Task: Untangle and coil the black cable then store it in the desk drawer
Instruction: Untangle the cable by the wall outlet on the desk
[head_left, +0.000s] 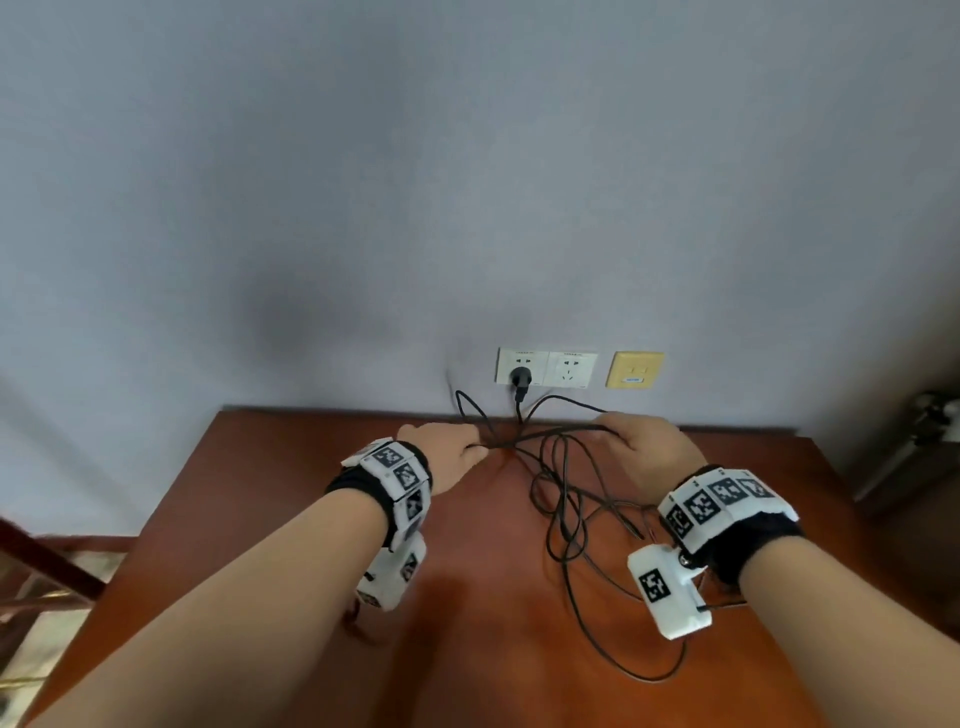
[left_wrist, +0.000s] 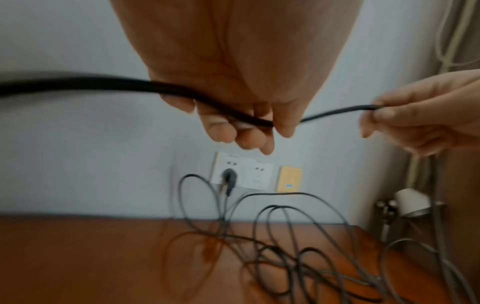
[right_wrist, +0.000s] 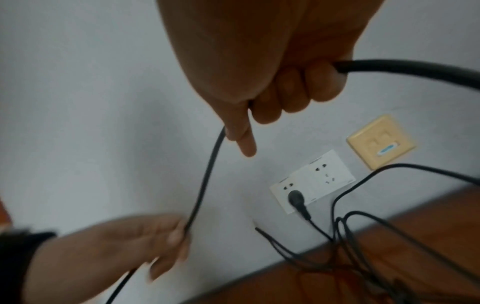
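Black cable (head_left: 563, 499) lies in a loose tangle on the wooden desk (head_left: 291, 519), with one section lifted clear of the surface and stretched between our two hands near the wall.

Our left hand (head_left: 447, 451) has its fingers (left_wrist: 223, 131) curled round the cable, pinching it against the thumb. Our right hand (head_left: 641, 449) clenches the same run further along, the strand entering the fist behind the thumb and leaving at the far side. We hold the span taut between the two grips so that a single strand is isolated from the heap; we judge this lets us trace which loop passes over which before pulling anything through.

Condition of the cable:
- Thin, round, matt black jacket, flexible enough to sag in long open loops.
- Several loops overlap on the desk below and to the right of our hands; the crossings are loose, not knotted tight.
- One long loop trails toward the near edge of the desk.
- A black plug (head_left: 520, 378) sits in the white wall socket (head_left: 561, 368), with its lead running down into the tangle; we cannot tell whether it belongs to the same cable.

A yellow wall plate (head_left: 635, 369) is mounted just beside the socket. No drawer is in view.
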